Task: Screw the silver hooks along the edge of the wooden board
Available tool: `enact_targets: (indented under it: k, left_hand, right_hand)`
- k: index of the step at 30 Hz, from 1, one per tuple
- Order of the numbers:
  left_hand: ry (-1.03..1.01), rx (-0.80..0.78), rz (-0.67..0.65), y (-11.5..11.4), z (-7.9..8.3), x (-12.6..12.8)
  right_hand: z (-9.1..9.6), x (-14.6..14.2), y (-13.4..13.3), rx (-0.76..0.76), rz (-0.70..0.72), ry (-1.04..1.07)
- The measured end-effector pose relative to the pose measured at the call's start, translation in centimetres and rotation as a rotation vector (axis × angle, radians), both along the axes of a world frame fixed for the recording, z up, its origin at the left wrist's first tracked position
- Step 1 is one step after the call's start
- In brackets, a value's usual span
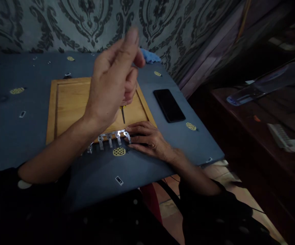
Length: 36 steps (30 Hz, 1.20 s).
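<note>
My left hand [109, 81] is raised over a wooden board [72, 98]. Its fingers are curled in and its thumb points up; I see nothing held in it. Below it, a small tool with a dark shaft and a yellow end [123, 114] lies on the board, partly hidden by the hand. My right hand [147, 139] rests low at the board's near right corner, fingers stretched out. Its fingertips touch the right end of a shiny metal strip with several hanging prongs [109, 139], which lies along the board's near edge. My left forearm hides part of the strip.
A black phone [169, 105] lies right of the board on the blue tablecloth [106, 183]. A blue cloth [150, 56] is at the back, against the patterned wall covering [88, 23]. On the right, a dark red surface [241, 112] holds a clear plastic object [254, 86].
</note>
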State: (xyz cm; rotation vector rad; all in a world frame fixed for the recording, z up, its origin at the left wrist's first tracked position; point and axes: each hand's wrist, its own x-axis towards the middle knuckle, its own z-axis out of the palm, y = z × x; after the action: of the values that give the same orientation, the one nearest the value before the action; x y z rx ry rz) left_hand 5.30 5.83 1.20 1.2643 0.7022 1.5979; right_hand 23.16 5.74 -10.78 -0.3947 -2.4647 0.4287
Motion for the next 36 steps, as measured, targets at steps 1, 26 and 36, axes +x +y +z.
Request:
enact_targets:
  k: [1, 26, 36]
  left_hand:
    - [-0.004, -0.005, 0.017, -0.2, 0.1, -0.2]
    - [0.011, -0.1, 0.02, -0.7, -3.1, -1.1]
    - [0.091, -0.292, 0.284, -0.3, -5.6, -6.6]
  right_hand:
    - [0.0, 0.0, 0.0, 0.001, -0.005, -0.004]
    - [0.3, 0.0, 0.0, 0.025, 0.003, -0.009]
    - [0.0, -0.1, 0.1, 0.023, 0.001, 0.018]
